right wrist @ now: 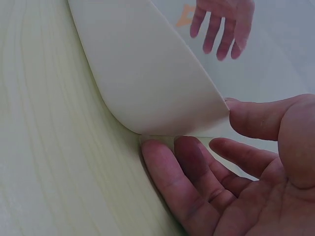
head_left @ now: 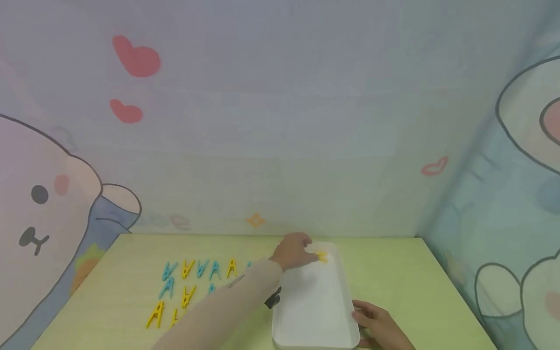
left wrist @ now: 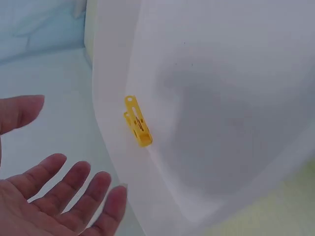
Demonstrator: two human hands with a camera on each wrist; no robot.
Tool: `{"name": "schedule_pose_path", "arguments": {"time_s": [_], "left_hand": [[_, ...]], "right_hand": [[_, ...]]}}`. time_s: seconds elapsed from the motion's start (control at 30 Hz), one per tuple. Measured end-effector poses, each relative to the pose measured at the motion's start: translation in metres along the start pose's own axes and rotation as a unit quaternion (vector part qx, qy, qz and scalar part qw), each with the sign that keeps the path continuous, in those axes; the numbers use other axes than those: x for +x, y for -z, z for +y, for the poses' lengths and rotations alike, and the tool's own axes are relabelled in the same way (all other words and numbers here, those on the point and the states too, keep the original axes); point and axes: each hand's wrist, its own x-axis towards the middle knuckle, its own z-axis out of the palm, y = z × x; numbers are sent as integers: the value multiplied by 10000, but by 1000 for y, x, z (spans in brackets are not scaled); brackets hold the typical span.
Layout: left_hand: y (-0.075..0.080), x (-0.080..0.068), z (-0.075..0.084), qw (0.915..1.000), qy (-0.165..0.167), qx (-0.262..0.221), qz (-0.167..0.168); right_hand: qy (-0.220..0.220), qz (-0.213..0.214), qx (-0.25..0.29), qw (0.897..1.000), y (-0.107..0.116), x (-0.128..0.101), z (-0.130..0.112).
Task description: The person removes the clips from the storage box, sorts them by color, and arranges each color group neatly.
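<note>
A white tray (head_left: 315,306) stands lengthwise on the table, in front of me. Inside its far end lies a yellow clothespin (left wrist: 138,123), close to the end wall. My left hand (head_left: 294,252) reaches over that end. In the left wrist view its fingers (left wrist: 74,182) are spread and apart from the clothespin, with nothing between them. My right hand (head_left: 378,323) holds the tray's near right corner. In the right wrist view the thumb (right wrist: 256,118) presses on the rim and the fingertips (right wrist: 160,152) meet the bottom edge.
Left of the tray, several blue clothespins (head_left: 166,288) and yellow clothespins (head_left: 155,315) lie in loose rows, partly hidden by my left sleeve (head_left: 227,301). A printed cloth (head_left: 280,121) hangs behind the pale green table (head_left: 393,272) and along both sides.
</note>
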Motion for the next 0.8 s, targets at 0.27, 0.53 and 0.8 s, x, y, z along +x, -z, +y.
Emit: {"name": "schedule_pose_path", "arguments": {"time_s": [0.27,0.53,0.8], "left_hand": [[-18,18,8,9980,-21,533,-331],[-28,31,10,9966,42,786,-238],[-47,44,8,9902,141,1375,-185]], "right_hand": [[65,-81,168,9998,3,-2,1],[88,-50,40,9999,2,1,2],[73,60,-51,9999,3,0,2]]}}
